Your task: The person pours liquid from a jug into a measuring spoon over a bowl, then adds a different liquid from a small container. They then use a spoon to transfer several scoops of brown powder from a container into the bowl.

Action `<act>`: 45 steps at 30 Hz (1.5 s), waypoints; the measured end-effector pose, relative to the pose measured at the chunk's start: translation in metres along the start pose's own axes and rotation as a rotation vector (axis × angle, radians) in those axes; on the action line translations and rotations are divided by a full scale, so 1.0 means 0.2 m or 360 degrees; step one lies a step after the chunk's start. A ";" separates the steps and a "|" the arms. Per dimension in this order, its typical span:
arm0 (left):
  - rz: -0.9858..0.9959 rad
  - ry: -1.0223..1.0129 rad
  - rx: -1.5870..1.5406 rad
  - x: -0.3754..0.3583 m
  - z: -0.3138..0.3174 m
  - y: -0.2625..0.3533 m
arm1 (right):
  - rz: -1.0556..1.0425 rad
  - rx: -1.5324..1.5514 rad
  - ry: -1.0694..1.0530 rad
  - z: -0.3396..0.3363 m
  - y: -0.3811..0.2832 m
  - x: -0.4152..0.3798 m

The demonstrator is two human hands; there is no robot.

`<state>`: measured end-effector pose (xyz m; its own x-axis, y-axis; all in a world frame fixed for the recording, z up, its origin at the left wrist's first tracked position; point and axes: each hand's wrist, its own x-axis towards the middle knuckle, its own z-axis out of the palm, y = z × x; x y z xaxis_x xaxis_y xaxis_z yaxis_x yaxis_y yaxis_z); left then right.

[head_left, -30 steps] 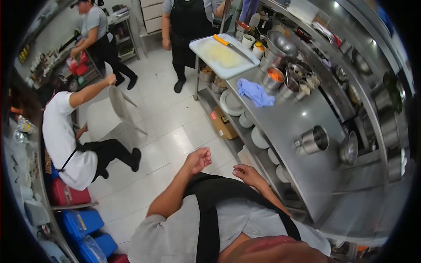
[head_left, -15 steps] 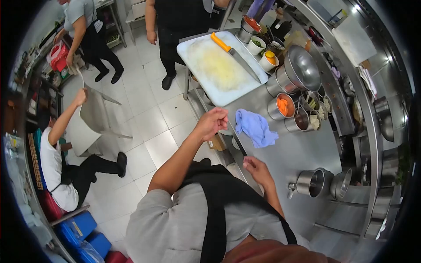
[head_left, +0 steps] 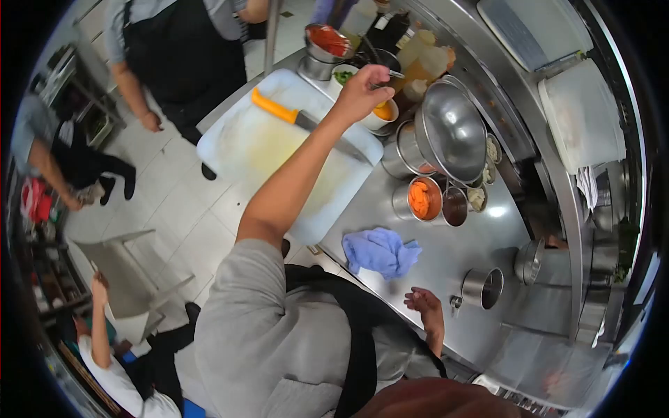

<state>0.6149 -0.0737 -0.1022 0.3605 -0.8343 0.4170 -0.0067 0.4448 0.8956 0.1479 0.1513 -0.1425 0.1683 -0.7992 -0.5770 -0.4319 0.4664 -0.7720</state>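
My left hand (head_left: 364, 94) reaches across the white cutting board to the containers at the back. Its fingers are closed on a thin metal utensil (head_left: 396, 74), of which only a short end shows. Under that forearm lies a knife (head_left: 275, 107) with an orange handle, its blade partly hidden. Beside the hand stand a white cup with something orange-yellow (head_left: 383, 110) and one with chopped greens (head_left: 343, 75). My right hand (head_left: 425, 303) hovers low over the steel counter with loosely bent fingers apart and nothing visible in it. A crumpled blue cloth (head_left: 381, 252) lies near it.
Metal pots hold carrot pieces (head_left: 419, 198) and other cut food. A large steel bowl (head_left: 454, 125) rests on pots. A steel pot (head_left: 482, 288) stands at the right. One person in a black apron (head_left: 185, 59) stands beyond the board; two others are at the left.
My left hand has moved from the near side of the board out over it to the containers and closed on the utensil. My right hand is now farther over the counter. The view has shifted.
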 end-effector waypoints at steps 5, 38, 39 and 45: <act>0.0450 -0.0316 0.1388 0.39 0.22 -0.27 | 0.0361 0.0088 0.0407 0.15 0.39 -0.17; -0.0045 -0.0363 0.0846 -0.93 0.57 0.69 | -0.0389 -0.0429 0.1156 -0.92 0.79 -0.11; -0.0217 -0.0390 0.0502 -1.08 0.77 0.63 | -0.0384 -0.0443 0.1041 -0.96 0.78 -0.10; -0.0399 -0.0730 0.0472 -1.67 1.47 0.32 | -0.0536 -0.0578 0.0817 -1.10 0.78 -0.04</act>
<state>0.2204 0.1377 -0.1384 -0.0541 -0.9868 0.1525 -0.2571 0.1613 0.9528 -0.1152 0.1476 -0.1997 -0.0558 -0.9969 -0.0555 -0.7128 0.0787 -0.6970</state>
